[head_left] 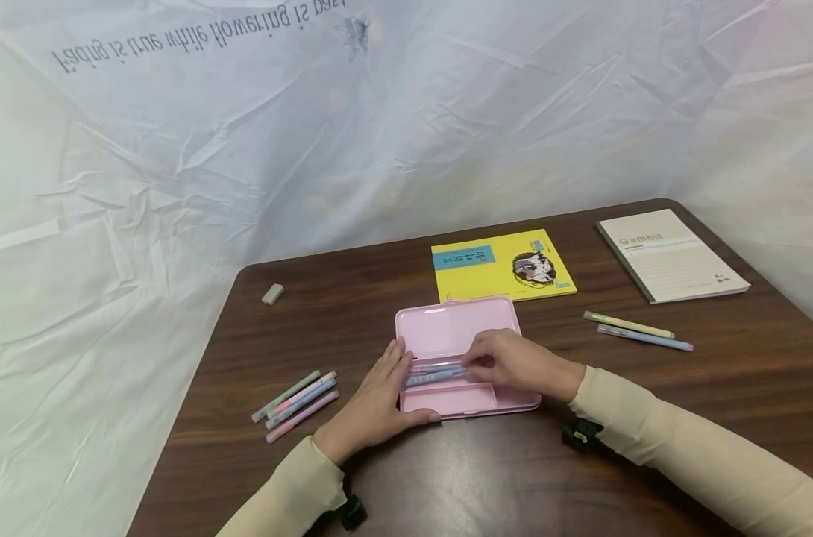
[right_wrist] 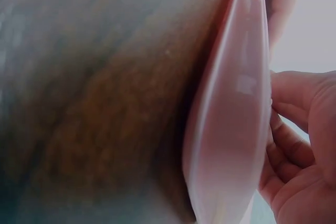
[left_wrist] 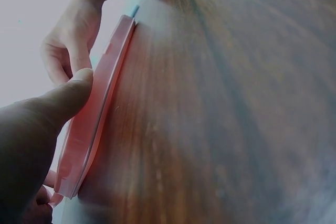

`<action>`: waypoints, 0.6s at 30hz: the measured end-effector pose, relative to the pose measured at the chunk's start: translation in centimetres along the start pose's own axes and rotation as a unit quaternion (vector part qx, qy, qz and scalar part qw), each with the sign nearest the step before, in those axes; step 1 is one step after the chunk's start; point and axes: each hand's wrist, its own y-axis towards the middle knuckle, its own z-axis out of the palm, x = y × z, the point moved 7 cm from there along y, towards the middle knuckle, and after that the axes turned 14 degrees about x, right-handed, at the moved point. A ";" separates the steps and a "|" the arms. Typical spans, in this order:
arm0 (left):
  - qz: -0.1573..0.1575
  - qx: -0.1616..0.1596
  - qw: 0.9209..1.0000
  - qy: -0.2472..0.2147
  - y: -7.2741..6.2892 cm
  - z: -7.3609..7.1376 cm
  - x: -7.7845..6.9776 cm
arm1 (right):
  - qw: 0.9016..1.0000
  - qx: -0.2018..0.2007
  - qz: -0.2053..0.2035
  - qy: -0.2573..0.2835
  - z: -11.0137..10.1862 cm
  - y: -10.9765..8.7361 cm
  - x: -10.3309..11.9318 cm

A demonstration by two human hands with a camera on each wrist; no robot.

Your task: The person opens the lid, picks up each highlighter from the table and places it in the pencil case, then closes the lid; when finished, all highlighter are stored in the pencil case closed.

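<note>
An open pink pencil case (head_left: 447, 401) lies on the table, its lid (head_left: 440, 328) tipped back. My left hand (head_left: 373, 399) holds the case at its left end, with the thumb on the front rim and the fingers along the left side. Over the back compartment, my right hand (head_left: 514, 362) has curled fingers and pinches a blue pen (head_left: 433, 377) inside the case. Another pen lies close behind it, partly covered. In the left wrist view, the left thumb (left_wrist: 68, 95) rests on the case's front wall (left_wrist: 86, 135). The right fingers (right_wrist: 289, 145) show behind the case in the right wrist view.
Several pens (head_left: 302, 403) lie left of the case, with an eraser (head_left: 272, 294) farther back. A yellow booklet (head_left: 500, 268) lies behind the lid. On the right are a yellow pen (head_left: 628, 324), a blue pen (head_left: 644, 338) and a notebook (head_left: 675, 257). White cloth hangs behind the table.
</note>
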 end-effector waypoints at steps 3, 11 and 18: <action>0.000 -0.002 1.000 0.001 0.0 0.0 0.1 | 1.000 -0.002 0.008 -0.004 0.1 0.1 0.1; 0.002 -0.004 1.000 0.002 0.0 0.0 0.1 | 1.000 -0.006 0.016 -0.024 0.3 0.0 0.2; 0.000 -0.005 1.000 0.001 0.0 0.1 0.0 | 0.998 -0.003 0.011 -0.056 0.6 0.1 0.6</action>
